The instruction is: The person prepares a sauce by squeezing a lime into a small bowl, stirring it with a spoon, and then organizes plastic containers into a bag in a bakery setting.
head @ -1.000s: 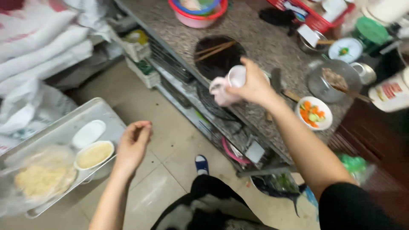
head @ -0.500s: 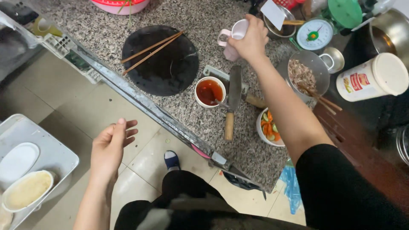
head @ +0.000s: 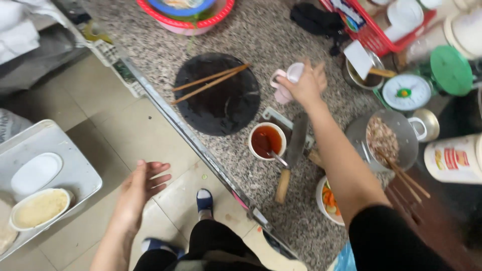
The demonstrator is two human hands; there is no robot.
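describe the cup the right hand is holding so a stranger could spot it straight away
On the speckled stone counter sits a round black pan with two chopsticks across it. Just right of the pan, the right hand holds a small pink cup with a side handle. It is the only pink cup there; the bowl below holds red sauce.
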